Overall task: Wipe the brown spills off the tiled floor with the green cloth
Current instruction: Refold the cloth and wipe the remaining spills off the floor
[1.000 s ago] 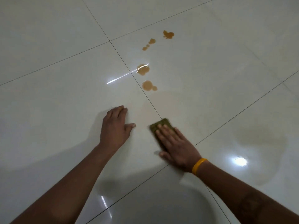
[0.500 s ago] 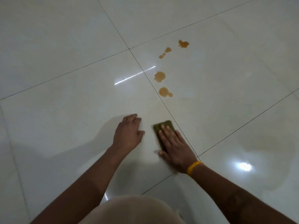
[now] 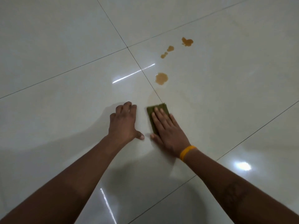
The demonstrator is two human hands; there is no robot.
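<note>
The folded green cloth [image 3: 150, 114] lies flat on the glossy white tiled floor [image 3: 64, 46], just right of a grout line. My right hand [image 3: 167, 129], with a yellow wristband, presses palm-down on the cloth and covers most of it. My left hand [image 3: 124, 123] rests flat on the bare tile to the left, fingers spread and holding nothing. Beyond the cloth lies a round brown spill [image 3: 161, 78]. Farther off are a small brown spill [image 3: 169, 49] and a splat-shaped brown spill [image 3: 187, 41]. A faint wet smear [image 3: 153, 96] shows just ahead of the cloth.
Dark grout lines cross at a tile corner [image 3: 127, 47] up and left of the spills. Light glare streaks the floor [image 3: 134, 73] and a bright reflection [image 3: 243, 165] sits at the lower right. Only tile surrounds my hands.
The brown spill nearest the cloth is gone, leaving a faint smear. My right hand and the cloth have slid forward and back over that spot. My left hand stayed planted on the tile.
</note>
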